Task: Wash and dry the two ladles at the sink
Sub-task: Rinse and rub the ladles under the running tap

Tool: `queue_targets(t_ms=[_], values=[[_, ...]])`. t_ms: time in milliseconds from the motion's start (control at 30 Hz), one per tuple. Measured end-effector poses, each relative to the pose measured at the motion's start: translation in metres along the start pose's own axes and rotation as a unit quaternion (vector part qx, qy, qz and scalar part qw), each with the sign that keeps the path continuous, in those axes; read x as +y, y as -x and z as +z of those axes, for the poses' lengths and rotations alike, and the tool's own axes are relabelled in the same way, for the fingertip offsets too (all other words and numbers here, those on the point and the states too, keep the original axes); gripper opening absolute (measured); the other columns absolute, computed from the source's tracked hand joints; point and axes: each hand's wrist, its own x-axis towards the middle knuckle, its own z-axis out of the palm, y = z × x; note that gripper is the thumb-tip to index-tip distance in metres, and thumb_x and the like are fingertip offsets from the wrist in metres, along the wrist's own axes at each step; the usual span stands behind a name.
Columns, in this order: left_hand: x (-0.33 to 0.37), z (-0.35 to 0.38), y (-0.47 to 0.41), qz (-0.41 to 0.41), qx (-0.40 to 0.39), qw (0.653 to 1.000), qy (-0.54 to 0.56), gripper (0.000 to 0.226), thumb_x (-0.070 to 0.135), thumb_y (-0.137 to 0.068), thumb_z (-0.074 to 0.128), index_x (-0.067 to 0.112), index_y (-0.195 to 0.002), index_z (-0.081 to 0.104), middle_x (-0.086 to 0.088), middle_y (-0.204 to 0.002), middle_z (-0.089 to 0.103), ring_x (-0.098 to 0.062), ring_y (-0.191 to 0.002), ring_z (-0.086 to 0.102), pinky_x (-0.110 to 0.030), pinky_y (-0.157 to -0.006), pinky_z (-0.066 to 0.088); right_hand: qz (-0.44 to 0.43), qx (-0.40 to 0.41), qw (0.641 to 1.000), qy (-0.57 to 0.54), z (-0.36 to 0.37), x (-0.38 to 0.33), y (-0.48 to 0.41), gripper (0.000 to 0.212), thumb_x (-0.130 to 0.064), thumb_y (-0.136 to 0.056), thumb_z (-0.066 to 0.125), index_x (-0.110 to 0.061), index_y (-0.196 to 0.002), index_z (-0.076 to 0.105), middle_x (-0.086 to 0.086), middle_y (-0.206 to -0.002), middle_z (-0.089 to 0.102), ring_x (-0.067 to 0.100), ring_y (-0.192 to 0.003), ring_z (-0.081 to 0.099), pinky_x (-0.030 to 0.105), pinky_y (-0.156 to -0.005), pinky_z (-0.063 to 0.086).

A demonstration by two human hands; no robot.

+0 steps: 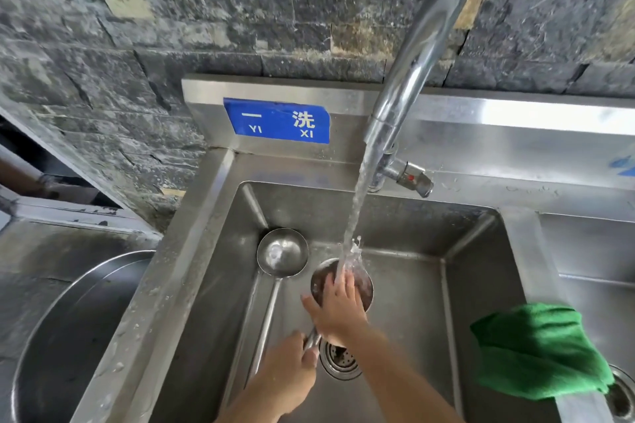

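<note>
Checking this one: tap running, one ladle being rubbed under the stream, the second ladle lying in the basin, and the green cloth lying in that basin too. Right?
Not quite: the head view shows the green cloth draped over the divider to the right of the basin, not in it. The rest stands.

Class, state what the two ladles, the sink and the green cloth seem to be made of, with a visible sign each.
Lying ladle and held ladle: likely stainless steel, polished; shiny grey reflections. Sink: stainless steel, brushed; dull grey sheen. Cloth: probably microfibre; fuzzy, folds softly.
</note>
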Motion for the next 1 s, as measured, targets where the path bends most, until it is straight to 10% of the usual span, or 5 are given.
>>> queue_targets(t_ms=[167, 633, 800, 900, 1000], values=[[-0.013, -0.012, 0.0, -0.015, -0.007, 0.999, 0.033, 0.022, 0.038, -0.098, 0.045, 0.018, -0.099, 0.055, -0.002, -0.087, 0.06, -0.02, -0.065, 0.061, -0.029, -0.053, 0.047, -0.041, -0.093, 0.995, 0.02, 0.015, 0.001, -0.001, 0.067, -0.042, -0.103, 0.032, -0.005, -0.159, 0.026, 0.014, -0.17, 0.015, 0.038, -0.158, 0.011, 0.053, -0.127, 0.014], [-0.018, -0.027, -0.001, 0.087, 0.046, 0.995, -0.033, 0.023, 0.038, -0.101, 0.042, 0.026, -0.119, 0.049, 0.0, -0.109, 0.071, -0.025, -0.106, 0.065, -0.032, -0.084, 0.045, 0.093, 0.097, 0.966, -0.223, 0.012, -0.041, 0.009, 0.094, -0.017, -0.087, 0.059, -0.008, -0.164, 0.005, 0.014, -0.172, -0.008, 0.035, -0.159, -0.003, 0.044, -0.127, 0.018], [-0.023, -0.032, 0.004, 0.09, 0.045, 0.995, 0.001, 0.022, 0.033, -0.1, 0.044, 0.025, -0.121, 0.049, 0.0, -0.113, 0.069, -0.025, -0.109, 0.064, -0.033, -0.084, 0.049, 0.099, 0.111, 0.959, -0.241, 0.021, -0.05, 0.02, 0.025, -0.009, -0.081, 0.051, -0.02, -0.104, 0.048, -0.003, -0.087, 0.053, 0.015, -0.075, 0.054, 0.044, -0.08, 0.053], [-0.024, -0.029, 0.013, 0.108, 0.035, 0.993, -0.014, 0.027, 0.033, -0.099, 0.046, 0.03, -0.126, 0.046, 0.004, -0.114, 0.069, -0.022, -0.111, 0.063, -0.028, -0.086, 0.046, 0.109, 0.144, 0.948, -0.263, 0.016, -0.045, 0.024, 0.078, -0.001, -0.084, 0.052, -0.014, -0.156, 0.025, 0.012, -0.157, 0.034, 0.028, -0.146, 0.037, 0.044, -0.116, 0.04], [-0.017, -0.025, 0.019, 0.099, 0.03, 0.995, 0.005, 0.022, 0.033, -0.099, 0.045, 0.03, -0.121, 0.048, 0.006, -0.11, 0.067, -0.021, -0.11, 0.062, -0.027, -0.083, 0.044, 0.128, 0.137, 0.933, -0.308, 0.019, -0.045, 0.034, 0.073, -0.006, -0.089, 0.05, -0.02, -0.159, 0.031, 0.012, -0.143, 0.055, 0.028, -0.125, 0.057, 0.033, -0.097, 0.048]])
